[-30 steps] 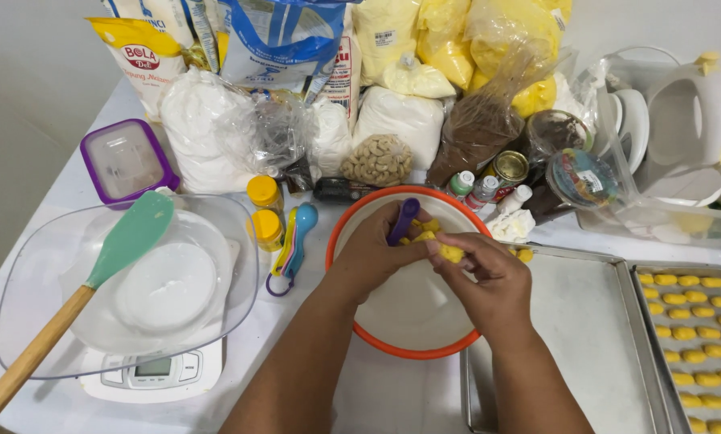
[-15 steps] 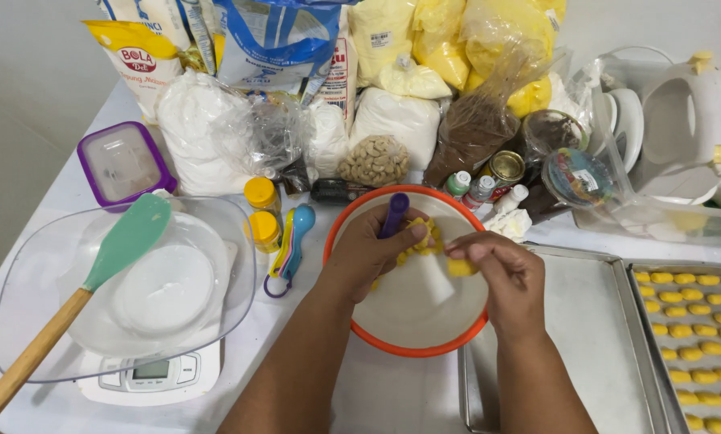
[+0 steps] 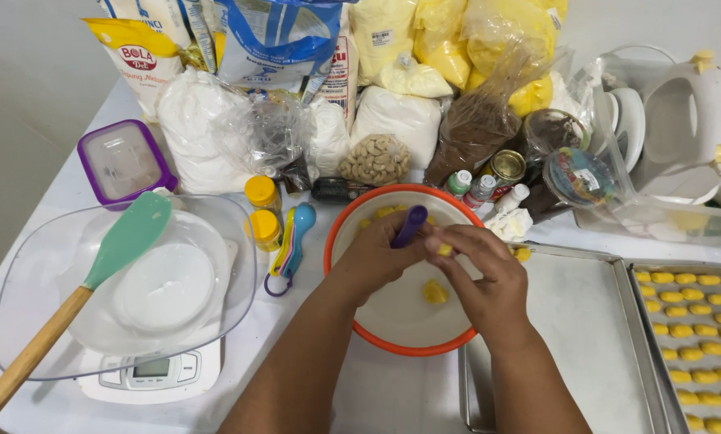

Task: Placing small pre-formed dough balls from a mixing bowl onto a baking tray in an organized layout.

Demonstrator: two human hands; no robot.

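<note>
An orange-rimmed white bowl (image 3: 352,321) sits in front of me with yellow dough pieces (image 3: 434,291) in it. My left hand (image 3: 374,255) is over the bowl, gripping a small purple scoop (image 3: 409,225). My right hand (image 3: 485,275) meets it from the right, its fingertips pinching a bit of yellow dough (image 3: 444,250) at the scoop. Both hands touch each other above the bowl's middle.
A clear bowl (image 3: 31,289) with a green spatula (image 3: 119,245) stands on a white scale (image 3: 155,374) at left. A metal tray (image 3: 569,337) lies at right, beside a tray of yellow dough pieces (image 3: 698,337). Bags, jars and small bottles crowd the back.
Both hands stay over the bowl, working together. The purple scoop has tilted and shifted slightly right, and a lump of dough now lies on the bowl's floor below the hands.
</note>
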